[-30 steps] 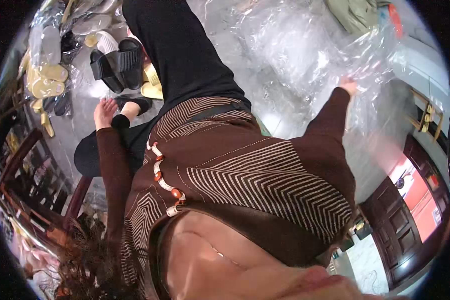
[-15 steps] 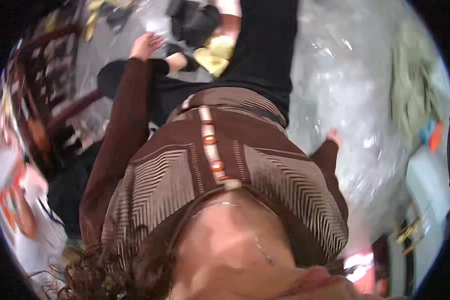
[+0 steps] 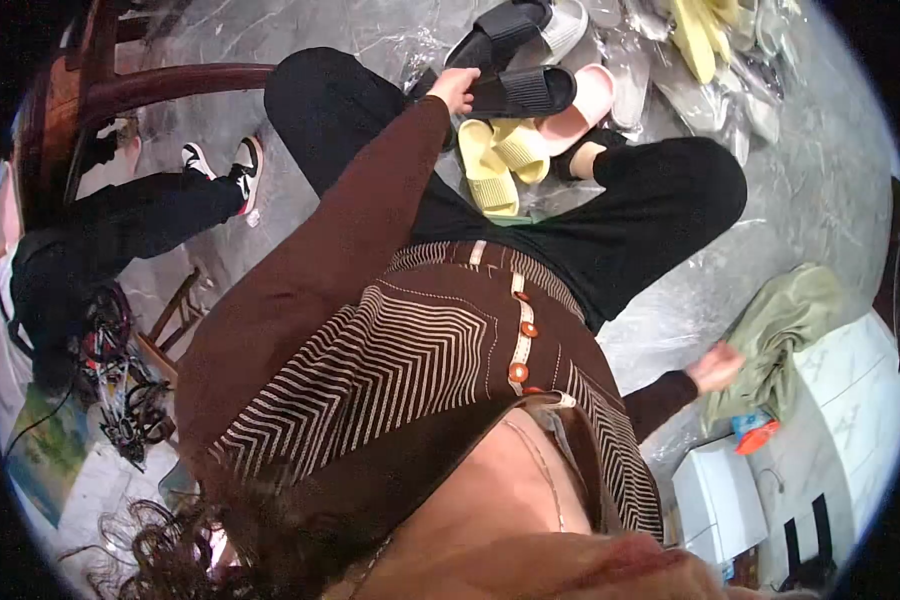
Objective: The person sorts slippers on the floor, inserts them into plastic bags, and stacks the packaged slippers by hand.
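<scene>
The left hand (image 3: 455, 90) gripped the heel of a black slide sandal (image 3: 530, 92), which extended rightward from it, strap end outermost, beyond a yellow pair of slides (image 3: 488, 185) on the gray floor (image 3: 225, 45). Toward the floor's right edge, well apart, the right hand (image 3: 715, 368) blurred beside olive-green cloth (image 3: 785, 320), its grasp impossible to tell.

Brown long-sleeved knit top (image 3: 370, 370), pale chevron stripes (image 3: 335, 400), white button band (image 3: 523, 347), orange-brown buttons (image 3: 518, 372), black trousers (image 3: 670, 190).
</scene>
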